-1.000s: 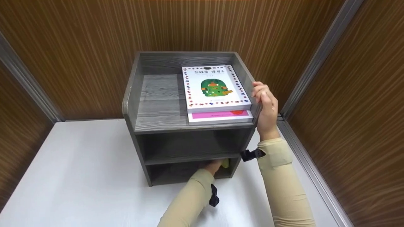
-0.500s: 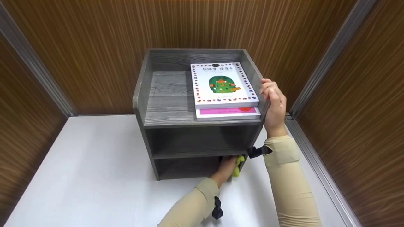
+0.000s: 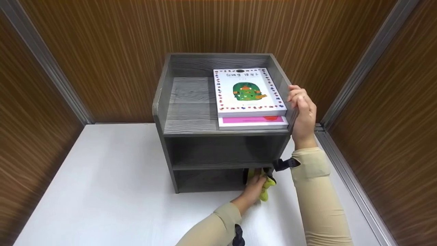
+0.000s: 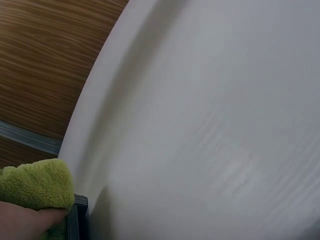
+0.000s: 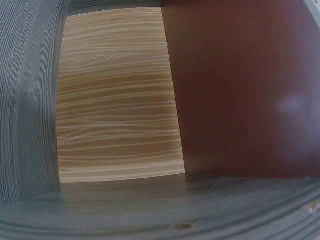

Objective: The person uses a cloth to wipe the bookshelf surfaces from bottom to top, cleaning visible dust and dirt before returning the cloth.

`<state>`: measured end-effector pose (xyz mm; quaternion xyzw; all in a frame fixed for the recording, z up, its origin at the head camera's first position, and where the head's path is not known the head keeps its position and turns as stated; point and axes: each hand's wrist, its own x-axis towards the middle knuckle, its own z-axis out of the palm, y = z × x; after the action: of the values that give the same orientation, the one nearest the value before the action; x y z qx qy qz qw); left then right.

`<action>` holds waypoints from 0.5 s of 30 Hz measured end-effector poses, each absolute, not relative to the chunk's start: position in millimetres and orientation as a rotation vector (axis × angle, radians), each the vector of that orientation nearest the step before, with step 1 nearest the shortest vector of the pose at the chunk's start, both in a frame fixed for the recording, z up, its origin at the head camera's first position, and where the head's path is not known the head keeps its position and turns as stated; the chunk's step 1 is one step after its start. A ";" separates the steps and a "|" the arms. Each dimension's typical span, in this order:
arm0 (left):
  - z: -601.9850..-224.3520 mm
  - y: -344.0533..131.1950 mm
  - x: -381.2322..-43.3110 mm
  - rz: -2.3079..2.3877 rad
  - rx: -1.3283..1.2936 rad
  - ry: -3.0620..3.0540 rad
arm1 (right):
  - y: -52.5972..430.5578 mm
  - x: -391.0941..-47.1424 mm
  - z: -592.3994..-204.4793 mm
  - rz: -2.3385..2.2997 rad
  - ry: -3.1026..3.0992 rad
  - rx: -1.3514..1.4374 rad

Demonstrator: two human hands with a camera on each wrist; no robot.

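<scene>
A grey wood-grain shelf unit (image 3: 191, 106) stands on the white table. At the front right of its lowest compartment, my left hand (image 3: 252, 191) holds a bunched yellow-green cloth (image 3: 265, 194). The left wrist view shows the fluffy cloth (image 4: 37, 185) above part of that hand (image 4: 22, 220), next to a shelf edge. Dark patches beside the cloth cannot be made out. My right hand (image 3: 305, 114) grips the top edge of the right side panel, fingers curled over it. Only shelf surfaces appear in the right wrist view, not that hand.
Two books, a white one with a green picture (image 3: 251, 90) on a pink-banded one (image 3: 252, 121), lie on the shelf's top right. Wood-patterned walls (image 3: 218, 27) enclose the white table (image 3: 112, 177). A reddish-brown panel (image 5: 240, 90) shows in the right wrist view.
My left hand has come forward and right out of the lowest compartment with the cloth, which shows more now. The view has shifted, and my right hand stays at the side panel.
</scene>
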<state>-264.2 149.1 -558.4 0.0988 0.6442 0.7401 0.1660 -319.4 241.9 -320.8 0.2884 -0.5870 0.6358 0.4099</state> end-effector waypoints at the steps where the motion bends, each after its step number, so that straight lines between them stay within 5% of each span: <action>1: -558.2 149.7 -262.3 2.106 0.290 1.824 | 242.7 -318.8 -320.9 1.601 -1.481 0.721; 15: -562.9 141.7 -273.2 1.846 0.256 2.001 | 245.8 -313.6 -326.5 1.615 -1.449 0.723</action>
<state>-273.2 141.7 -562.9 0.0916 0.7167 0.6612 0.2021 -313.6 245.8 -326.5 0.2877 -0.5766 0.6426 0.4146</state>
